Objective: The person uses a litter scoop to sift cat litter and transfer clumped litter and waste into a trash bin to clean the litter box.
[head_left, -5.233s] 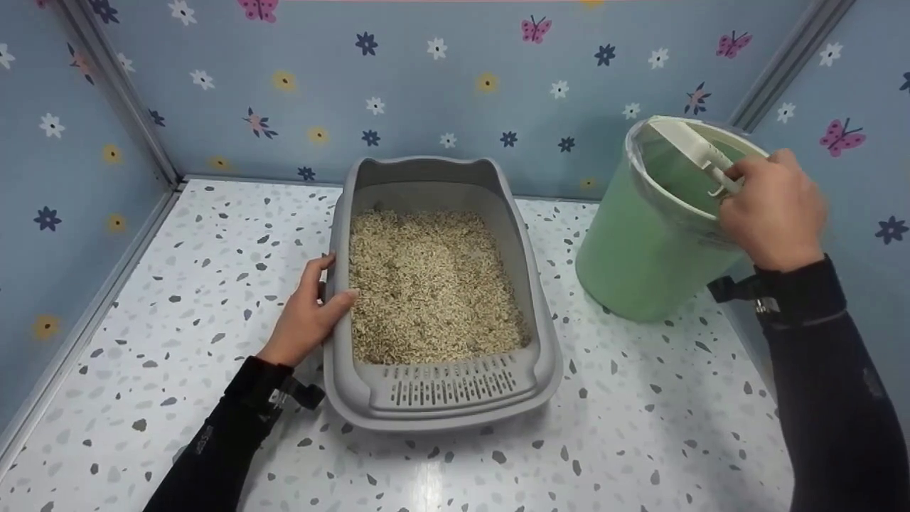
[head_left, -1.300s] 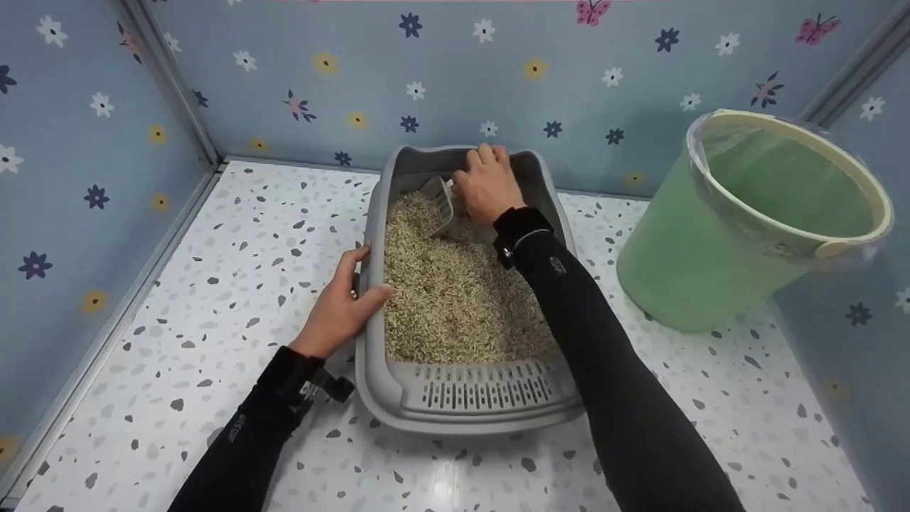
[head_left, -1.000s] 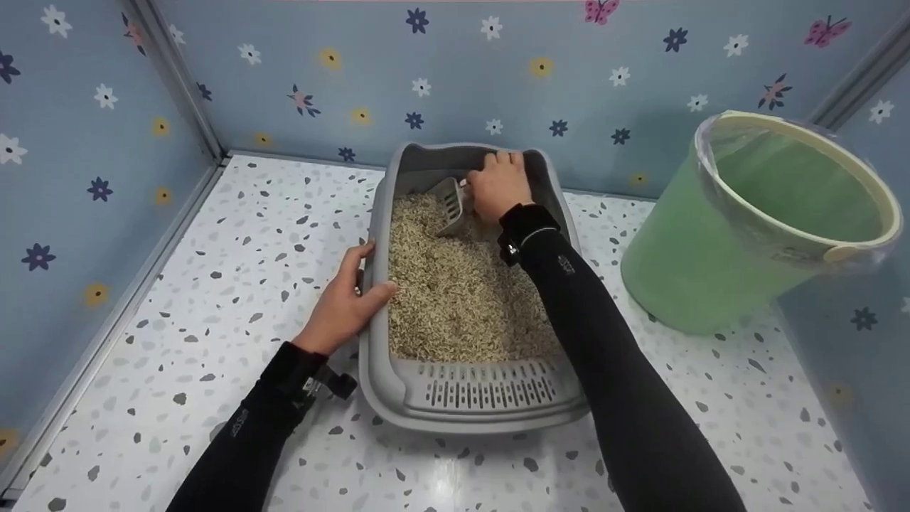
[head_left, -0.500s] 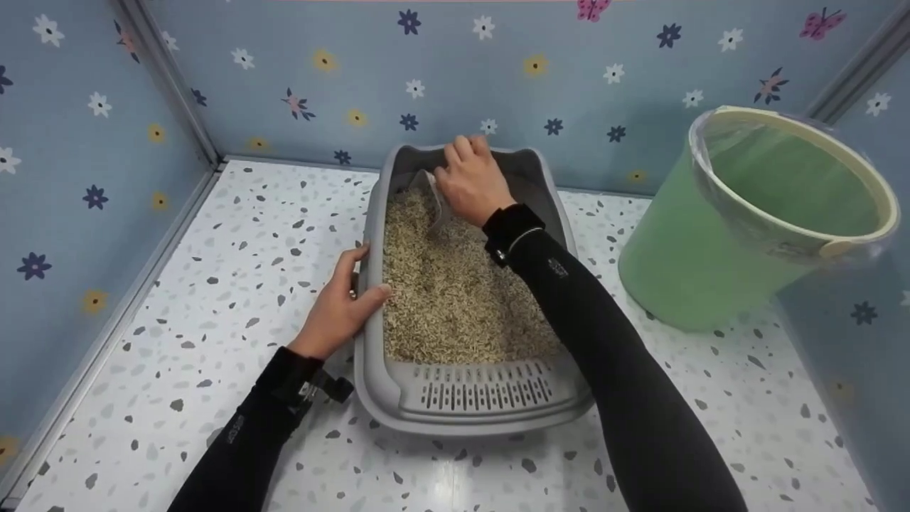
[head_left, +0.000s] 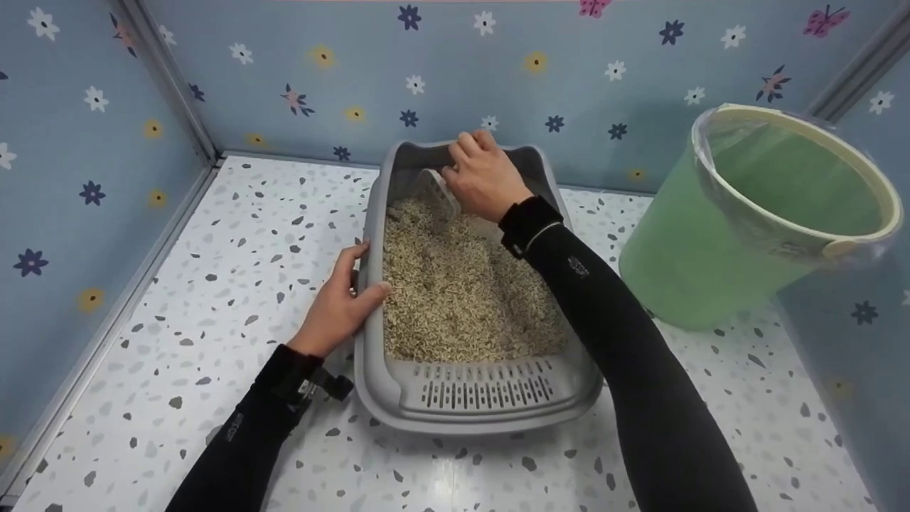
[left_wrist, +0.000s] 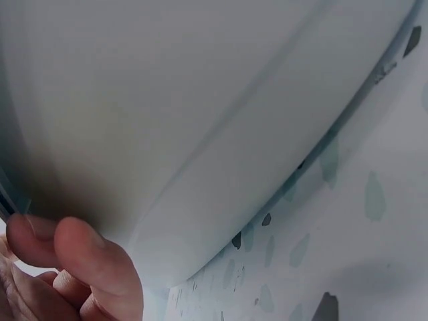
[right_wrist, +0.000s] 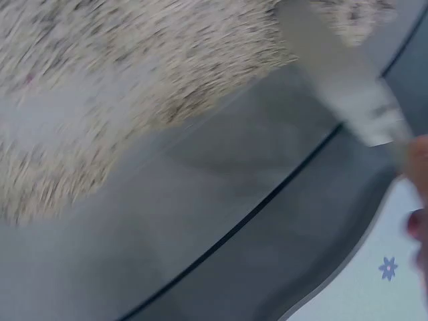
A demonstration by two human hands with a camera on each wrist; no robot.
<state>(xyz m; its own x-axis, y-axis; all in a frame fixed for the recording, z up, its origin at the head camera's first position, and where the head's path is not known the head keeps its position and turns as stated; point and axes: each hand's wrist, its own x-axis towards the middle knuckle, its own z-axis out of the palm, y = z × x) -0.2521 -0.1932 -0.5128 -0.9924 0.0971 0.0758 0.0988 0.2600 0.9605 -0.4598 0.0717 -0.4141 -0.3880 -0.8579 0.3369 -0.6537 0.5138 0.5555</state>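
Observation:
A grey litter box [head_left: 473, 421] filled with pale litter pellets [head_left: 455, 306] stands on the floor. My left hand [head_left: 341, 309] grips its left rim, thumb over the top and fingers outside. In the left wrist view those fingers [left_wrist: 100, 267] curl beneath the rim beside the box's outer wall. My right hand [head_left: 489, 174] holds a litter scoop [head_left: 439, 198] near the back left of the box, blade standing on edge at the litter. The right wrist view shows the scoop [right_wrist: 344, 83] blurred, with the box's bare back wall beside the pellets.
A green bin [head_left: 682, 256] with a clear liner and cream rim stands to the right. Flowered blue panels [head_left: 455, 64] close off the back and both sides. The floor [head_left: 234, 242] is white with grey specks.
The right hand brought the scoop from over the bin into the litter box. Lately it shifted slightly left and back, and the scoop's blade turned. The left hand kept its hold on the rim.

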